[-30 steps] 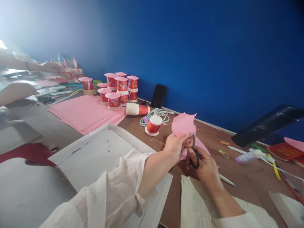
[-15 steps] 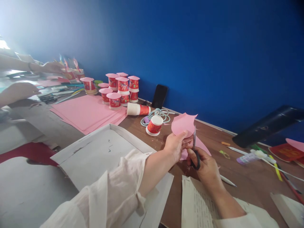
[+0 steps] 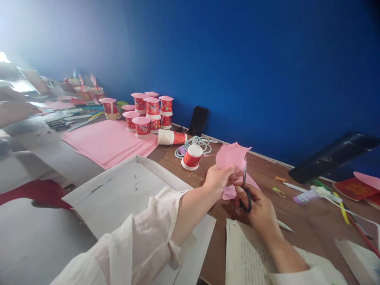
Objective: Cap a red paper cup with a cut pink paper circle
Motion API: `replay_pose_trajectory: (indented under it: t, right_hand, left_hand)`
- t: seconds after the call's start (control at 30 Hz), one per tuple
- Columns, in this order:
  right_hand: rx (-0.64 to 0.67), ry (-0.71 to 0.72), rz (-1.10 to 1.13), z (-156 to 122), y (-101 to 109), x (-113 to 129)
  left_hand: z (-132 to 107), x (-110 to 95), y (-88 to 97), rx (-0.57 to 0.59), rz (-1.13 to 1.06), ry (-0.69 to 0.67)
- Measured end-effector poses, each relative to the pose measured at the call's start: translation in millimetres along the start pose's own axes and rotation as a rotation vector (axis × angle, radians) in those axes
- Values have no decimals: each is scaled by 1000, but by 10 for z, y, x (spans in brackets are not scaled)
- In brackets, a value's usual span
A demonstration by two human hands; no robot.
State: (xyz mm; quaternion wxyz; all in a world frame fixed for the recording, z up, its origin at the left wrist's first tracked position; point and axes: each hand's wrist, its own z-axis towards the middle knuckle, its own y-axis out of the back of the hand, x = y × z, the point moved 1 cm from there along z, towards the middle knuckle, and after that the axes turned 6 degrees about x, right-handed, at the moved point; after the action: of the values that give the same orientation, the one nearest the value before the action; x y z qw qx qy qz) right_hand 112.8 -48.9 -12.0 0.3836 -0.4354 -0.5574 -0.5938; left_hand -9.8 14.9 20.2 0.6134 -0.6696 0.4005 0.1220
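Note:
My left hand (image 3: 219, 179) pinches a piece of pink paper (image 3: 230, 155) with a partly rounded outline, held above the table. In my right hand (image 3: 261, 209) is a pair of scissors (image 3: 245, 194) with black handles, fingers through the loops. The blades rise along the right edge of the paper. Below both hands lies another pink paper scrap (image 3: 251, 183). A red paper cup (image 3: 191, 157) stands upside down to the left of my left hand.
Several red cups with pink discs (image 3: 152, 107) stand stacked by the wall. Pink sheets (image 3: 103, 143), a cup stack on its side (image 3: 172, 137), a phone (image 3: 198, 120), a white box lid (image 3: 157, 190), a written page (image 3: 243, 253), a black bottle (image 3: 329, 158) and a glue stick (image 3: 308, 196) lie around. Another person's hand (image 3: 18, 113) is at left.
The paper and scissors have shifted slightly right, and the scissors have turned a little against the paper's edge. The other person's arms at left have drawn back leftward.

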Motion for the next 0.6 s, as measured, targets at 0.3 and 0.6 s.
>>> replay_pose_trajectory:
  t: [0.3,0.6]
  right_hand:
    - [-1,12,0,-22,19,85]
    - [14,28,-79,-33,38,96]
  left_hand:
    - [18,14,28,38,68,-25]
    - [-6,-42,26,48,75,-4]
